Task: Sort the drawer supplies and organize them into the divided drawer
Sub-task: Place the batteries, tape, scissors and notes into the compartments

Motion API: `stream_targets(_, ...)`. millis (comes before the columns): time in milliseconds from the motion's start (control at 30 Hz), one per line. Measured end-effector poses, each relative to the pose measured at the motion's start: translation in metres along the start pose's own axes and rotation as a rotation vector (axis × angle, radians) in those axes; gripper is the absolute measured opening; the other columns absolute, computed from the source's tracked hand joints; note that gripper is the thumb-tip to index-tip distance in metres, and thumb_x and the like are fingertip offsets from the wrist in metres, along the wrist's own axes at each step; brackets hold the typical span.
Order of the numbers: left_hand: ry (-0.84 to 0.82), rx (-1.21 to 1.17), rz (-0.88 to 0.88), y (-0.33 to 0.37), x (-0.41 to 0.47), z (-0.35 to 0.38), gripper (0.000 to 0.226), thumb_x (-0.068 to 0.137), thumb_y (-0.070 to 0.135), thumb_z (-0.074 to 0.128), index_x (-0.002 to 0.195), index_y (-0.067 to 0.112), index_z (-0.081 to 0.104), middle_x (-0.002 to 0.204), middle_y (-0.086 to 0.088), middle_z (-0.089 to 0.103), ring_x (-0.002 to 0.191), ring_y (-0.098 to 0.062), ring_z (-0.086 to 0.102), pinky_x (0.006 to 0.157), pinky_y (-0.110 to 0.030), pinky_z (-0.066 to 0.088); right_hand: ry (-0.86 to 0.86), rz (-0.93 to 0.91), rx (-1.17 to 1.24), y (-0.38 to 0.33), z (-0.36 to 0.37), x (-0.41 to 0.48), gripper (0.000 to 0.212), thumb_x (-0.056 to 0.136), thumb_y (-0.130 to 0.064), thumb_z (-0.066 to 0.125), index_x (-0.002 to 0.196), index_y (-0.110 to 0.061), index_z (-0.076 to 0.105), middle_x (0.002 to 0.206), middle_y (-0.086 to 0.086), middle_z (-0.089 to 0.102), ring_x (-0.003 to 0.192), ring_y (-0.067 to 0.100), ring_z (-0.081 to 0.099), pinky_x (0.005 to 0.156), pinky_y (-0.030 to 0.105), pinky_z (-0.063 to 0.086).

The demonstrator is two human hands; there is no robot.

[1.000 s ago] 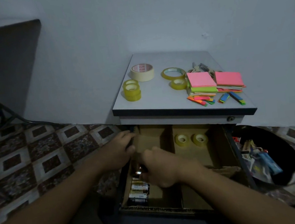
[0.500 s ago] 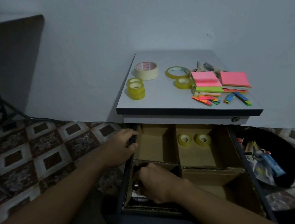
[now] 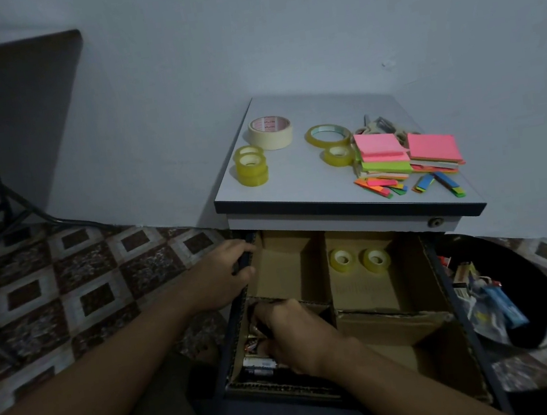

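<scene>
Left hand: your left hand grips the left wall of the drawer, fingers curled over the rim to steady it.
Right hand: your right hand is down in the near-left compartment, fingers curled onto the batteries. Your knuckles hide whether it pinches one.
Batteries: they lie on their sides in that compartment, packed close together.
Handling: they are probably dense for their size, rigid and smooth, so they will roll. Take each one across its middle between thumb and fingertip and lay it parallel to the rest.
Already sorted: two tape rolls stand on edge in the far-right compartment.
Still waiting: masking tape, sticky notes and page flags sit on the cabinet top.
Since a second ago: your right hand has dropped from over the cross divider to nearer and deeper in the compartment. Your left hand has kept its hold, and the tape rolls have not moved.
</scene>
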State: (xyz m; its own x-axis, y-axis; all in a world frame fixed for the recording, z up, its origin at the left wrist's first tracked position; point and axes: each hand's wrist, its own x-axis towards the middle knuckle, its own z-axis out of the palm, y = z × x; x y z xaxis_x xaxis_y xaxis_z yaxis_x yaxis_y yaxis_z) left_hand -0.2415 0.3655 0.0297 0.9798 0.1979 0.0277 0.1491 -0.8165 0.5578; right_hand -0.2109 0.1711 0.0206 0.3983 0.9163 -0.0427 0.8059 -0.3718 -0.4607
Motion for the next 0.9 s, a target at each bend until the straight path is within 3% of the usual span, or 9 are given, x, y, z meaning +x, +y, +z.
stream_targets(100, 0.007, -0.003, 0.004, 0.0013, -0.0009, -0.0001, 0.043, 0.1, 0.029, 0.056, 0.142, 0.025, 0.048, 0.149, 0.004, 0.04, 0.107, -0.007, 0.045, 0.093, -0.023, 0.038, 0.031, -0.028, -0.068, -0.0016, 0.0029, -0.002, 0.025, 0.091, -0.012, 0.064, 0.111, -0.011, 0.049, 0.097, 0.016, 0.065, 0.08, 0.032, 0.061, 0.062, 0.039, 0.05)
stream_targets(167, 0.01, -0.002, 0.004, 0.0024, -0.0012, -0.0001, 0.044, 0.1, 0.029, 0.056, 0.144, 0.024, 0.047, 0.15, 0.004, 0.04, 0.108, -0.007, 0.045, 0.093, -0.022, 0.038, 0.048, -0.015, -0.095, -0.001, 0.005, -0.0029, 0.03, 0.092, -0.014, 0.063, 0.115, -0.014, 0.044, 0.096, 0.016, 0.065, 0.081, 0.033, 0.062, 0.063, 0.042, 0.053)
stream_targets(333, 0.005, 0.01, 0.0, 0.0021, -0.0019, -0.0002, 0.045, 0.101, 0.031, 0.055, 0.145, 0.025, 0.046, 0.151, 0.004, 0.038, 0.111, -0.008, 0.046, 0.093, -0.023, 0.038, 0.053, -0.056, -0.14, 0.0002, 0.0046, -0.0016, 0.003, 0.094, -0.01, 0.059, 0.095, -0.012, 0.056, 0.087, 0.014, 0.065, 0.073, 0.032, 0.061, 0.061, 0.042, 0.053)
stream_targets(433, 0.001, 0.015, -0.003, 0.0028, -0.0024, -0.0003, 0.045, 0.101, 0.031, 0.054, 0.145, 0.025, 0.045, 0.152, 0.004, 0.038, 0.113, -0.01, 0.047, 0.094, -0.024, 0.039, 0.049, -0.077, -0.097, 0.0028, 0.0062, -0.0006, 0.011, 0.09, -0.001, 0.058, 0.087, -0.012, 0.059, 0.084, 0.012, 0.065, 0.071, 0.027, 0.06, 0.061, 0.04, 0.052)
stream_targets(567, 0.01, 0.015, -0.001, 0.0039, -0.0022, -0.0001, 0.045, 0.101, 0.03, 0.055, 0.144, 0.024, 0.046, 0.15, 0.003, 0.04, 0.108, -0.007, 0.045, 0.094, -0.023, 0.039, 0.055, -0.076, -0.101, 0.0028, 0.0031, -0.0018, 0.019, 0.084, 0.007, 0.059, 0.093, -0.01, 0.06, 0.094, 0.012, 0.065, 0.079, 0.027, 0.061, 0.067, 0.042, 0.053)
stream_targets(700, 0.011, 0.025, -0.001, 0.0049, -0.0027, 0.0001, 0.045, 0.101, 0.03, 0.054, 0.145, 0.023, 0.045, 0.15, 0.003, 0.04, 0.107, -0.007, 0.044, 0.091, -0.023, 0.038, 0.05, -0.115, -0.193, 0.0003, 0.003, -0.0032, 0.018, 0.084, 0.007, 0.06, 0.094, -0.007, 0.064, 0.101, 0.014, 0.064, 0.084, 0.029, 0.062, 0.065, 0.032, 0.044)
stream_targets(900, 0.011, 0.027, -0.002, 0.0057, -0.0032, -0.0004, 0.045, 0.102, 0.03, 0.053, 0.145, 0.024, 0.045, 0.151, 0.003, 0.039, 0.108, -0.008, 0.044, 0.094, -0.024, 0.038, 0.048, -0.092, -0.147, 0.0014, 0.0053, -0.0023, 0.018, 0.085, 0.006, 0.058, 0.096, -0.007, 0.065, 0.101, 0.015, 0.064, 0.087, 0.031, 0.062, 0.072, 0.041, 0.054)
